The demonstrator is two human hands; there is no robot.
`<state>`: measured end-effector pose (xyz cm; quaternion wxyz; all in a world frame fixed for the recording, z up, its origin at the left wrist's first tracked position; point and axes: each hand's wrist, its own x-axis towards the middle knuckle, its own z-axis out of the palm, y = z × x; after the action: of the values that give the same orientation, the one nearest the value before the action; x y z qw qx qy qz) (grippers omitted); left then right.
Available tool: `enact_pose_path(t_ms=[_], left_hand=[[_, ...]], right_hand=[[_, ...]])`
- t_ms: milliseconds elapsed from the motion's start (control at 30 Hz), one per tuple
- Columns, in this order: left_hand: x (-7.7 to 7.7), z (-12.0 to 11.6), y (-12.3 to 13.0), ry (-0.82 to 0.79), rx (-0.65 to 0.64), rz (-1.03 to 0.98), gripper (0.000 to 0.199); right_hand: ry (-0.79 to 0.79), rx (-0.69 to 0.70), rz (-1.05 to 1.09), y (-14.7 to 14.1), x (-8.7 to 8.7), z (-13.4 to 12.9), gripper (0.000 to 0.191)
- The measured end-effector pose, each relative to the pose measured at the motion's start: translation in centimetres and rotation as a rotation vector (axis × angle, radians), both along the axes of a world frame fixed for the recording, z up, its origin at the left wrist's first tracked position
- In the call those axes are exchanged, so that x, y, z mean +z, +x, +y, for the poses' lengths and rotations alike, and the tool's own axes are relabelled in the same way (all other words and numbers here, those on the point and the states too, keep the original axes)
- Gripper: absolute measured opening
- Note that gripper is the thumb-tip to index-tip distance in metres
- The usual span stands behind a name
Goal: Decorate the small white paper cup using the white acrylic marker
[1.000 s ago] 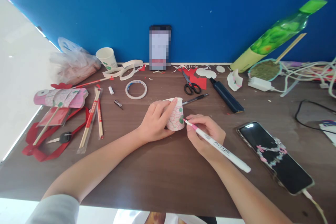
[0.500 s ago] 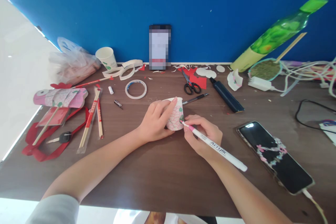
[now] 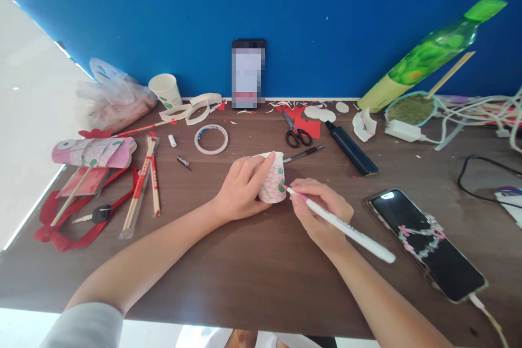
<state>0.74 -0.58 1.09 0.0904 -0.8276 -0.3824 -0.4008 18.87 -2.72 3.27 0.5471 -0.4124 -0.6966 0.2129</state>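
Observation:
My left hand (image 3: 243, 185) is wrapped round a paper cup (image 3: 274, 182) whose side carries pink scale-like lines and green spots. The cup lies tilted near the middle of the table, and part of it is hidden behind my fingers. Between the thumb and fingers of my right hand (image 3: 320, 212) is a white marker (image 3: 350, 234) with a pink tip. Its tip points at the cup's right side, close to a green spot; whether it touches I cannot tell. Behind the cup lies a black pen (image 3: 304, 154), and its left end is hidden by the cup.
Scissors (image 3: 297, 133), red paper (image 3: 309, 127) and a dark blue case (image 3: 354, 149) lie behind. A tape roll (image 3: 211, 139) and wrapped chopsticks (image 3: 140, 187) are to the left. At right rests a black phone (image 3: 428, 244). Another phone (image 3: 248, 73) leans on the blue partition (image 3: 326, 22).
My right hand has shifted slightly to the right with the marker, and the marker has rolled in my fingers. My left hand and the cup have stayed put.

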Motion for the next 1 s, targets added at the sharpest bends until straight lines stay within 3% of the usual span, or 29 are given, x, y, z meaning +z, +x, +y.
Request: enact_pose_path(t_ms=[67,233,333,400,533,700,1000], left_hand=[[0.1,0.0,0.0,0.009,-0.002,-0.003,0.088],[0.1,-0.1,0.0,-0.003,-0.007,-0.003,0.088],[0.0,0.0,0.0,-0.005,0.009,0.007,0.088],[0.0,0.0,-0.1,-0.001,0.014,0.014,0.088],[0.0,0.1,-0.1,0.001,0.001,0.013,0.089],[-0.1,0.1,-0.1,-0.010,0.000,0.000,0.086],[0.1,0.1,0.0,0.004,0.004,-0.007,0.085]], right_hand=[[0.026,0.081,-0.004,0.1,-0.1,0.1,0.009],[0.010,0.129,0.086,0.7,-1.3,0.2,0.045],[0.010,0.153,0.084,0.9,-1.6,0.0,0.056],[0.003,0.105,0.055,0.7,-1.4,-0.3,0.046],[-0.035,-0.068,0.031,-0.1,-0.5,-0.6,0.005],[0.053,0.027,0.003,-0.6,-0.2,-0.5,0.019],[0.035,0.016,-0.066,-0.6,-0.2,-0.5,0.015]])
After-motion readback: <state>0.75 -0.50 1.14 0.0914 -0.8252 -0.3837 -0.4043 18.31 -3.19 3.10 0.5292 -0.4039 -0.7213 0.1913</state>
